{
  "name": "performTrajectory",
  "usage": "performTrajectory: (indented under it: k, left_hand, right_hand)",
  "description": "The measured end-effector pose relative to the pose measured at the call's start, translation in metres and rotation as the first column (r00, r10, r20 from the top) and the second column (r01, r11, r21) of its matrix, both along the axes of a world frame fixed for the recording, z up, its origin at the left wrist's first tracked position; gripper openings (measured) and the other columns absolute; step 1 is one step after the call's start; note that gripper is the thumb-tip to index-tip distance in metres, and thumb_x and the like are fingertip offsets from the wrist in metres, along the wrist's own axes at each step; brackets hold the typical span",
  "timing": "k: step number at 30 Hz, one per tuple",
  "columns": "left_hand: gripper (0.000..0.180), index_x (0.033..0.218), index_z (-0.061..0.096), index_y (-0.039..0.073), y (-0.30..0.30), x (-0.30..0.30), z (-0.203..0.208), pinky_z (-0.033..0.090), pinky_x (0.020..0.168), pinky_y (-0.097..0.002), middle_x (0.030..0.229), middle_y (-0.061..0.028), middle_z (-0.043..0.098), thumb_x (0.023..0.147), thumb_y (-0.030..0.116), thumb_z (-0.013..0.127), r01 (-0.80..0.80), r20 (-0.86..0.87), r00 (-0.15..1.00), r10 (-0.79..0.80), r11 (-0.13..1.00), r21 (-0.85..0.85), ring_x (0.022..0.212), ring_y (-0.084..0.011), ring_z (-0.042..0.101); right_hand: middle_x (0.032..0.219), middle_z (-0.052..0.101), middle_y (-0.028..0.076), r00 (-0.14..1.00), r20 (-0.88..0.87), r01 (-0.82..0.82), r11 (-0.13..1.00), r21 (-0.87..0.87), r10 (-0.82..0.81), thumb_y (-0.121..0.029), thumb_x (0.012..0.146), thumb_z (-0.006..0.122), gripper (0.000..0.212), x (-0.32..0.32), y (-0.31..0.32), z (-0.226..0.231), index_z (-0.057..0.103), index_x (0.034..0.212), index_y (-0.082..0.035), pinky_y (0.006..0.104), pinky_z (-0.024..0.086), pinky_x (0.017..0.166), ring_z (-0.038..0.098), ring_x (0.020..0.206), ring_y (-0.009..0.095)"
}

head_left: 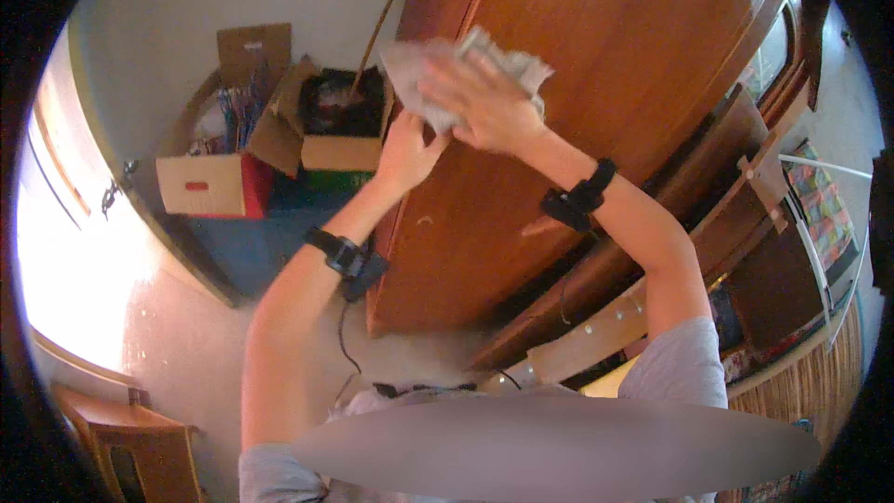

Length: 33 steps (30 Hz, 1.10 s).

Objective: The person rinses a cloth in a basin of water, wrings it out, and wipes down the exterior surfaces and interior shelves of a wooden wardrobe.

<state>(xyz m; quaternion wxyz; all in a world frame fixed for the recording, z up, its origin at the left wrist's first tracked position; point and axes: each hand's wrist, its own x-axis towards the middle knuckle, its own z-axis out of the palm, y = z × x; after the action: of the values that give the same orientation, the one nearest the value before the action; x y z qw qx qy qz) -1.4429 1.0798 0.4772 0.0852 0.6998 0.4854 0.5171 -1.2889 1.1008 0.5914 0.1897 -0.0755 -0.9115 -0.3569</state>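
Pale cloth (528,74) is bunching at the frame's upper centre; the right hand (486,101) is lying flat across it, apparently steadying it, while the left hand (410,149) is hiding its fingers, grip unclear.

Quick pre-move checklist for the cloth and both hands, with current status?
1. Right hand on cloth: ok, laid across it, fingers extended.
2. Left hand gripping cloth: cannot tell; it's at the lower edge, fingertips unclear.
3. Cloth touching wooden panel: cannot tell from this one view; blurred.
4. Wrist straps worn: ok, left strap and right strap both on.
5. Nearest cardboard box closed: not ok, top open.
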Motion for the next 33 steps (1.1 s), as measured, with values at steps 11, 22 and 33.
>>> performTrajectory:
  k: [11, 22, 33]
  left_hand:
    - [0.065, 0.134, 0.031, -0.007, -0.010, -0.020, 0.021, 0.027, 0.106, -0.0380, 0.136, -0.0251, 0.035, 0.090, 0.038, 0.049, 0.038, 0.232, 0.971, -0.051, 0.997, 0.062, 0.128, -0.0352, 0.033]
    - [0.045, 0.127, 0.038, -0.002, 0.001, -0.002, 0.007, 0.026, 0.105, -0.0396, 0.129, -0.0204, 0.037, 0.092, 0.024, 0.047, -0.021, 0.396, 0.915, -0.081, 0.969, 0.247, 0.123, -0.0334, 0.035]
    - [0.036, 0.109, 0.057, 0.002, -0.069, -0.012, -0.057, 0.036, 0.097, -0.0363, 0.114, -0.0170, 0.056, 0.084, 0.028, 0.059, 0.362, 0.015, 0.932, -0.362, 0.925, -0.120, 0.110, -0.0307, 0.050]
  right_hand:
    - [0.145, 0.024, 0.019, 0.809, -0.580, 0.361, 0.858, 0.366, -0.092, -0.019, 0.089, 0.043, 0.054, 0.031, -0.010, 0.174, 0.030, 0.139, -0.005, 0.0469, 0.009, 0.110, 0.018, 0.135, 0.036]
    - [0.141, 0.036, 0.004, 0.836, -0.110, 0.520, 0.841, -0.149, -0.537, -0.034, 0.078, 0.055, 0.061, 0.048, -0.020, -0.104, 0.038, 0.137, -0.025, 0.0475, 0.020, 0.109, 0.031, 0.132, 0.026]
    - [0.110, 0.062, 0.008, 0.424, 0.000, -0.822, -0.384, -0.421, -0.906, -0.031, 0.092, 0.039, 0.038, 0.058, -0.102, -0.196, 0.055, 0.114, -0.004, 0.0373, 0.039, 0.097, 0.058, 0.101, 0.023]
